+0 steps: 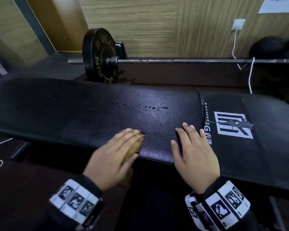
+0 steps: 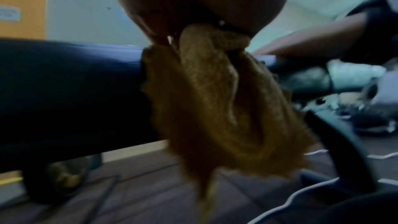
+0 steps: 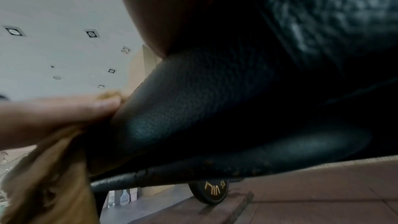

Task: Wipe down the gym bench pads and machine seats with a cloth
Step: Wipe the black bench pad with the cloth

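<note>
**Cloth pressed to the near edge of the bench pad**

A brown cloth (image 1: 133, 147) is held under the left hand (image 1: 113, 157) against the near edge of the black pad (image 1: 73, 104). The fingers are laid almost straight over the cloth, pressing it onto the pad's top surface. Part of the cloth is seen bunched beside the fingertips, and the rest hangs down over the pad's front edge, below the palm. In the left wrist view the cloth (image 2: 215, 105) is gathered under the hand and trails down past the pad's side (image 2: 64, 83); the folds are blurred.

The right hand (image 1: 195, 152) is laid flat on the pad, just to the right of the cloth, with fingers spread and straight and nothing held. Its fingertips lie near the seam and the white logo (image 1: 232, 124) printed on the pad's right section. In the right wrist view the pad (image 3: 215, 117) fills most of the picture, and the left hand's finger (image 3: 64, 108) is seen on the cloth (image 3: 49, 176) at the pad's edge.

A line of small wet drops (image 1: 140, 106) is seen across the middle of the pad, beyond both hands. Behind the pad a barbell (image 1: 173, 60) with a black plate (image 1: 98, 55) is seen on the floor by the wall. A white cable (image 1: 250, 72) hangs from a wall socket (image 1: 238, 25).
</note>
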Tool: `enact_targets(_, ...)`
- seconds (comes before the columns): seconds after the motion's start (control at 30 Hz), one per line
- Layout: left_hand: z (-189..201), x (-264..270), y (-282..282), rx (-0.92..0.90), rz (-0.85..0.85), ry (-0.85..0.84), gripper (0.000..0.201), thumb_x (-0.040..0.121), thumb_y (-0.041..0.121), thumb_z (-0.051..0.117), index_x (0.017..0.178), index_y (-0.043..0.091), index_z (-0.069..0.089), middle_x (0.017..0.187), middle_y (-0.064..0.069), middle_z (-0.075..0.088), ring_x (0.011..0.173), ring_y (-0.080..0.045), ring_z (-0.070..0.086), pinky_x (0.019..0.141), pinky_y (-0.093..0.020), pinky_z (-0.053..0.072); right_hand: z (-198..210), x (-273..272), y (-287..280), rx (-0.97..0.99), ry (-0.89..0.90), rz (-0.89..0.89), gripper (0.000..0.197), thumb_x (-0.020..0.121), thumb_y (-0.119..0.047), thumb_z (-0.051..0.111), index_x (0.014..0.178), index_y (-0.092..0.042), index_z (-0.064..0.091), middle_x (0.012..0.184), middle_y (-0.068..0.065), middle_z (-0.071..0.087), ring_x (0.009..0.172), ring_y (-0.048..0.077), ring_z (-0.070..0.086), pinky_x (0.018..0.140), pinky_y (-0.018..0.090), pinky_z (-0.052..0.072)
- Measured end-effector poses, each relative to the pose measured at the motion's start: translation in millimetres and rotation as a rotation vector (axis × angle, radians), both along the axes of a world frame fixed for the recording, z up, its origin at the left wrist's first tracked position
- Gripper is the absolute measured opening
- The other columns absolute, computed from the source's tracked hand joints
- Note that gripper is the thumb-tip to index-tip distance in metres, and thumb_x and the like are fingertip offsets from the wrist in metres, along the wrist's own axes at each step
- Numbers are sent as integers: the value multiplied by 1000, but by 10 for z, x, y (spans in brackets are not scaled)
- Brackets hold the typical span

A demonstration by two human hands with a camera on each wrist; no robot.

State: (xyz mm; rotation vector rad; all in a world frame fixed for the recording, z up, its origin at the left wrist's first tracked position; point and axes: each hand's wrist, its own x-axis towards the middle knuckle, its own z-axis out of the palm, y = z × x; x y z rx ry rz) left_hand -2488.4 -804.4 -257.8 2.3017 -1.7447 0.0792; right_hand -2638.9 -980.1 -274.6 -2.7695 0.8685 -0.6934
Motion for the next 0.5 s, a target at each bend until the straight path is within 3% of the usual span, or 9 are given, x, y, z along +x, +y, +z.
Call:
enact_targets(0.17,9,655,171,-100,413,123,45,98,34,41,139,16,46,147,4,42,140,-7,27,114,-27,23,24,9,23,-10,11,-15,41,87,-30,47,117,-5,61,127,16,58,120,33,53,107,46,35)
enact_targets(0.23,20,785,15,-43,467,120,48,98,32,43,142,15,41,150,3,37,142,-10,23,116,-27,18,25,11,29,-17,14,-16,42,87,-30,47,117,-5,62,127,16,58,120,32,53,106,46,36)
enact_targets(0.4,80,441,-622,31,211,93,51,99,34,41,146,15,33,155,0,28,144,-13,15,115,-19,0,34,12,33,-4,10,-22,42,87,-30,47,116,-4,62,126,16,58,119,33,54,106,47,36)
enact_targets(0.5,33,56,-903,46,78,105,54,99,40,38,147,16,31,156,3,25,145,-10,11,118,-25,2,47,12,44,-7,25,-16,47,88,-32,38,115,-3,63,125,18,59,118,34,55,104,48,38)
